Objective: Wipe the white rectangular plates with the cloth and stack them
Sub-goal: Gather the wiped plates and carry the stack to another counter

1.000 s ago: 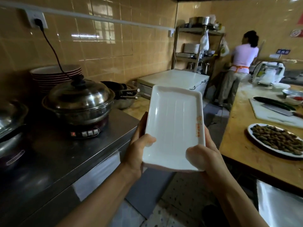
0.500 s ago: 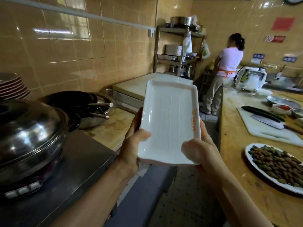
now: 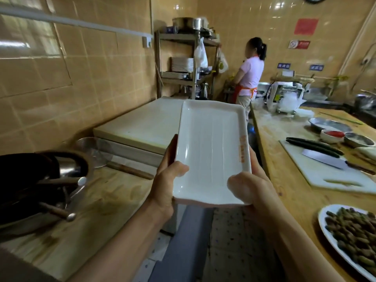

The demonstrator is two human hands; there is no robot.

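While I am holding the white plate (image 3: 211,151) out in front of me above the aisle floor (image 3: 234,245), its long axis is running away from me toward the far wall, the near short edge tipped down toward my wrists and the hollow side facing up. A strip of orange print is lying along its right rim. My left hand (image 3: 165,186) is gripping the near left corner, thumb curled over the rim and fingers tucked beneath. My right hand (image 3: 249,187) is gripping the near right corner the same way, thumb on the inner face, fingers reaching along the right edge underneath. Both forearms are coming up from the bottom of the view and angling in toward the plate. The plate is touching nothing but my hands. To the left I am seeing a wooden desk (image 3: 105,206) with dark pans (image 3: 40,180), and beyond it a pale chopping board (image 3: 146,123) just past the plate's far edge. To the right a long wooden desk (image 3: 284,180) is carrying a cutting board (image 3: 329,171), a knife (image 3: 325,160) and a dish of nuts (image 3: 354,228). A person (image 3: 250,72) is standing at the far end of the aisle.
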